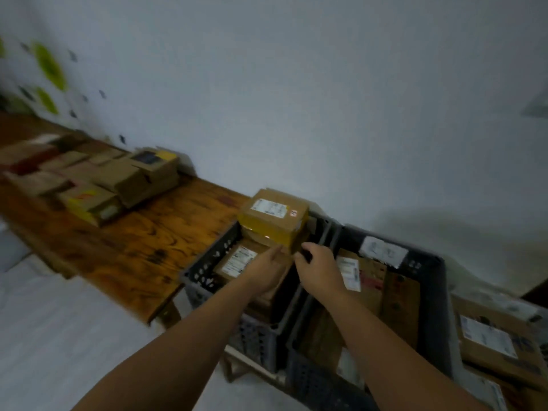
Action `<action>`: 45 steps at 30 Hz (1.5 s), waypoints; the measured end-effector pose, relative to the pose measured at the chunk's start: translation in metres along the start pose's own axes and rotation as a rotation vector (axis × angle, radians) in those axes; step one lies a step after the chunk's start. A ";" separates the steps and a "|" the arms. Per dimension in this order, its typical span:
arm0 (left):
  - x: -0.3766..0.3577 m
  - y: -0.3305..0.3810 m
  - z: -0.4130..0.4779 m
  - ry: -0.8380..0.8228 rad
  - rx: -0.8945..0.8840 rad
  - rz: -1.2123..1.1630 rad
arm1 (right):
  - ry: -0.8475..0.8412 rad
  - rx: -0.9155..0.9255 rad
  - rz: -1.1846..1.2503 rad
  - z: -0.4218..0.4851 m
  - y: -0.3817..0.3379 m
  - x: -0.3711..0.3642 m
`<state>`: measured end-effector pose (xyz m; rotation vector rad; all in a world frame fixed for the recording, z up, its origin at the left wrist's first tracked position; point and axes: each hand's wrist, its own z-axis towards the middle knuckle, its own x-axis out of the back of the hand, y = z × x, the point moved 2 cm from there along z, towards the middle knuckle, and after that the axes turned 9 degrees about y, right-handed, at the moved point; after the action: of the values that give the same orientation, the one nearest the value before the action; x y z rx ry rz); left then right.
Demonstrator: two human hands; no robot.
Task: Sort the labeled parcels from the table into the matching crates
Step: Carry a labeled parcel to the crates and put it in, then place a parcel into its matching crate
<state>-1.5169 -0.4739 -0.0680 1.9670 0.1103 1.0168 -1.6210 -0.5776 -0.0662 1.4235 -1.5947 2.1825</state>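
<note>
A brown cardboard parcel (274, 218) with a white label and yellow tape sits on top of other parcels at the far end of the left dark crate (207, 271). My left hand (267, 269) lies flat, fingers extended, over a labeled parcel (237, 262) inside that crate, its fingertips near the top parcel's lower front edge. My right hand (320, 269) hovers over the rim between the two crates, fingers curled, close to the top parcel's near corner; whether it touches is unclear. The middle crate (439, 292) holds several labeled parcels.
A pile of cardboard parcels (89, 179) lies on the wooden table (154, 241) at the left. A third container (504, 345) with labeled parcels is at the right edge. A pale wall stands directly behind. Light floor lies at lower left.
</note>
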 end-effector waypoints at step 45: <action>0.701 -0.430 0.093 0.539 0.348 -0.104 | -0.411 0.417 0.117 0.095 -0.634 -0.553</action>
<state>-0.8629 0.0275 0.0161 1.9086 0.7205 1.5135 -0.9043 -0.1310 -0.0097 2.0574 -1.4028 2.5246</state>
